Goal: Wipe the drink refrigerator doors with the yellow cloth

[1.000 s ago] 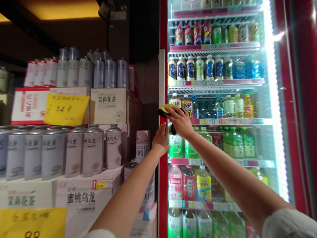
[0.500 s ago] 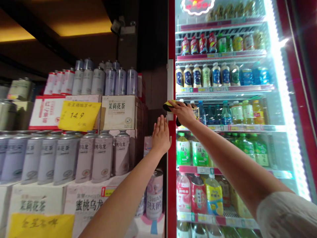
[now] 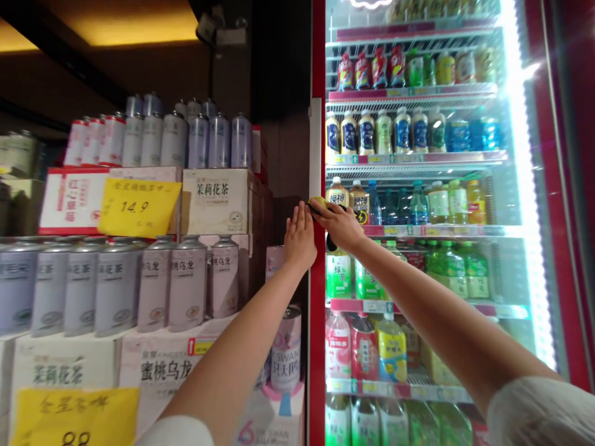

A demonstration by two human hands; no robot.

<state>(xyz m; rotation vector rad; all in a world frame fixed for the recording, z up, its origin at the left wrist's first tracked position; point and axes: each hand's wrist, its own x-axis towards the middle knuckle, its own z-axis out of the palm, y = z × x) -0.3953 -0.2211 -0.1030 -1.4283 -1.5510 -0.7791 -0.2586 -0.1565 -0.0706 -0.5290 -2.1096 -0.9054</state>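
My right hand (image 3: 343,226) presses a yellow-and-black cloth or pad (image 3: 318,203) against the red door frame (image 3: 318,279) of a lit drinks fridge. Its fingers lie over the pad, and a black part of it hangs below the palm. On the left side of the same frame, my left hand (image 3: 300,238) rests with straight fingers, holding nothing I can see. Its fingertips are close to the pad; whether they touch it I cannot tell. Just above both hands is a pale strip handle (image 3: 315,145) on the frame.
Behind the glass, bottled drinks (image 3: 365,133) fill several shelves. To the left stand stacked cartons (image 3: 218,201) and rows of tall cans (image 3: 186,285), with yellow price cards (image 3: 139,207). A pink-and-white can (image 3: 286,350) stands close to the fridge, below my left forearm.
My right hand has slid down the door frame with the pad, from the handle's lower end to just below it. Both hands are now closer together. The view has shifted slightly.
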